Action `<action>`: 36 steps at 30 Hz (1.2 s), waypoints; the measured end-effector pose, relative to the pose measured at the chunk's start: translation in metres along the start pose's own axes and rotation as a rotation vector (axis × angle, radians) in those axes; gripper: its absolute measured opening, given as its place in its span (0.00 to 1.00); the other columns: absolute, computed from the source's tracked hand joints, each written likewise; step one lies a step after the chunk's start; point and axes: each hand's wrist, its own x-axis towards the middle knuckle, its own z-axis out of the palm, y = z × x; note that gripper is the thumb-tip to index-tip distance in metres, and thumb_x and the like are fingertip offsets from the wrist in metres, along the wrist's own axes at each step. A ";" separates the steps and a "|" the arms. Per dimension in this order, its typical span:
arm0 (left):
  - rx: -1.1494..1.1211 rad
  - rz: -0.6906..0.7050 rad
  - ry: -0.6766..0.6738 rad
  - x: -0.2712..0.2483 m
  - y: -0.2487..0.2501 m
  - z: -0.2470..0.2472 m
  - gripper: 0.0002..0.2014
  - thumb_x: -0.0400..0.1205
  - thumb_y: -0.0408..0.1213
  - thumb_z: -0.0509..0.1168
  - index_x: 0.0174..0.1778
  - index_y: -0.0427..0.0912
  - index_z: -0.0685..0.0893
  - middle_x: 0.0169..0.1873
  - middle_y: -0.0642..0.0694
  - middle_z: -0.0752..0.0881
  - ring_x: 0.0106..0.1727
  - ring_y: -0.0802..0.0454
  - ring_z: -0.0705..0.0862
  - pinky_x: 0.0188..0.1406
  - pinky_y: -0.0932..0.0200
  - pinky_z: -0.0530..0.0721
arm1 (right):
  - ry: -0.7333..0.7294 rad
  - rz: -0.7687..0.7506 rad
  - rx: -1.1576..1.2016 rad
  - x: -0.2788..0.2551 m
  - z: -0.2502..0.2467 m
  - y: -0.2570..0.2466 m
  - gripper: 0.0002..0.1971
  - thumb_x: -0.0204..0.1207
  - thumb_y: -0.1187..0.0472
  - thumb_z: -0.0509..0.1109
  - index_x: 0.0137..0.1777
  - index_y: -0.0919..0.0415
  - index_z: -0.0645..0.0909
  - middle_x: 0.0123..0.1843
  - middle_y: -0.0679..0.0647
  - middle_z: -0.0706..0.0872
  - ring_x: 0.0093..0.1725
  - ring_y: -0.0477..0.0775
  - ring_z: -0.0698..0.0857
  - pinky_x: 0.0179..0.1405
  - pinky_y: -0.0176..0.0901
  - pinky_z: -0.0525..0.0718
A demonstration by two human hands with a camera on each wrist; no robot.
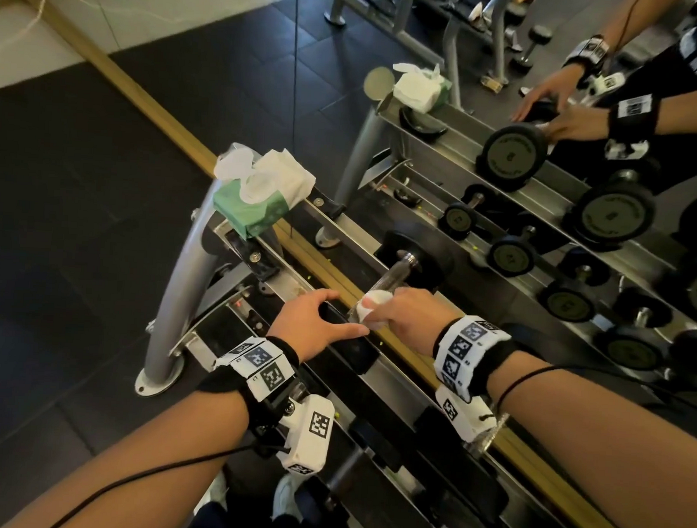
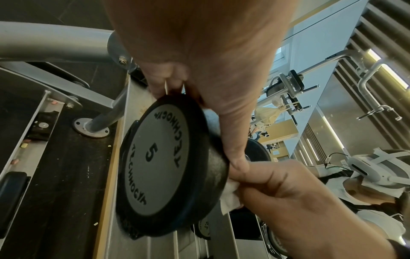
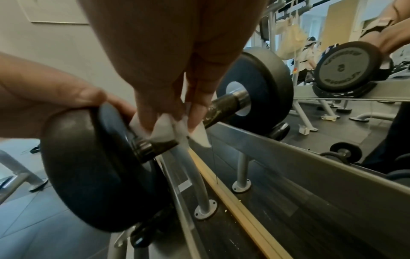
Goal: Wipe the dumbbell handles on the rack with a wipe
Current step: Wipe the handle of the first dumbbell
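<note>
A black dumbbell lies on the top shelf of the rack (image 1: pixel 281 276), its near head (image 2: pixel 164 168) marked 5. My left hand (image 1: pixel 319 319) grips that head, fingers over the top and thumb (image 2: pixel 237 154) down the rim. My right hand (image 1: pixel 393 310) pinches a white wipe (image 1: pixel 371 305) wrapped round the metal handle (image 1: pixel 397 272) close to the near head. In the right wrist view the wipe (image 3: pixel 168 129) covers the near part of the handle (image 3: pixel 221 108), while the far head (image 3: pixel 261 87) stands bare.
A green pack of wipes (image 1: pixel 257 206) sits on the rack's left end. A mirror (image 1: pixel 584 195) just behind the rack repeats the dumbbells and my hands. Lower shelves (image 1: pixel 389 447) hold more dumbbells. Black rubber floor (image 1: pixel 79 209) lies to the left.
</note>
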 end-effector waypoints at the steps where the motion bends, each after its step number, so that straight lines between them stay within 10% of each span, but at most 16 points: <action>1: 0.000 -0.002 -0.002 0.000 0.000 0.000 0.43 0.67 0.62 0.77 0.78 0.55 0.72 0.77 0.47 0.75 0.76 0.49 0.74 0.69 0.53 0.73 | -0.039 -0.004 0.025 -0.002 -0.001 0.002 0.21 0.82 0.63 0.63 0.74 0.52 0.74 0.70 0.60 0.79 0.69 0.62 0.79 0.68 0.48 0.77; 7: 0.005 -0.002 -0.010 0.002 -0.001 0.001 0.44 0.68 0.62 0.76 0.79 0.55 0.69 0.78 0.47 0.74 0.77 0.48 0.72 0.70 0.53 0.72 | 0.311 0.195 0.165 -0.005 -0.012 0.036 0.25 0.81 0.69 0.60 0.75 0.48 0.76 0.59 0.64 0.85 0.57 0.68 0.82 0.53 0.50 0.77; 13: 0.194 -0.007 -0.013 -0.002 -0.001 0.019 0.64 0.57 0.75 0.73 0.86 0.58 0.48 0.86 0.50 0.51 0.86 0.41 0.51 0.82 0.34 0.57 | 0.150 0.207 0.181 0.005 0.009 0.010 0.22 0.80 0.61 0.67 0.73 0.47 0.75 0.60 0.58 0.80 0.60 0.60 0.83 0.62 0.50 0.82; 19: 0.299 0.000 0.075 0.001 -0.004 0.028 0.67 0.52 0.76 0.73 0.84 0.52 0.53 0.81 0.43 0.62 0.81 0.39 0.61 0.78 0.40 0.65 | 0.023 0.076 0.139 0.006 0.003 0.000 0.24 0.84 0.64 0.61 0.76 0.43 0.72 0.75 0.61 0.76 0.74 0.62 0.75 0.74 0.54 0.73; 26: 0.289 -0.021 0.009 0.013 -0.002 0.016 0.65 0.52 0.74 0.76 0.82 0.46 0.61 0.78 0.43 0.71 0.78 0.43 0.69 0.75 0.45 0.71 | 0.350 0.212 0.253 -0.012 -0.017 0.043 0.19 0.80 0.46 0.52 0.63 0.42 0.80 0.49 0.54 0.77 0.47 0.57 0.80 0.49 0.44 0.79; 30: 0.296 0.027 0.004 0.014 -0.005 0.012 0.65 0.52 0.75 0.75 0.82 0.46 0.62 0.79 0.45 0.70 0.80 0.44 0.67 0.79 0.43 0.69 | 0.272 0.191 0.169 -0.004 0.000 0.025 0.20 0.81 0.67 0.63 0.69 0.47 0.78 0.59 0.58 0.81 0.54 0.57 0.80 0.55 0.46 0.81; 36: 0.252 0.054 0.038 0.013 -0.010 0.012 0.63 0.48 0.77 0.73 0.79 0.49 0.67 0.74 0.49 0.75 0.75 0.46 0.68 0.75 0.45 0.72 | 0.059 -0.014 0.249 0.006 0.012 -0.001 0.20 0.82 0.66 0.62 0.70 0.49 0.81 0.65 0.59 0.84 0.65 0.62 0.81 0.62 0.47 0.76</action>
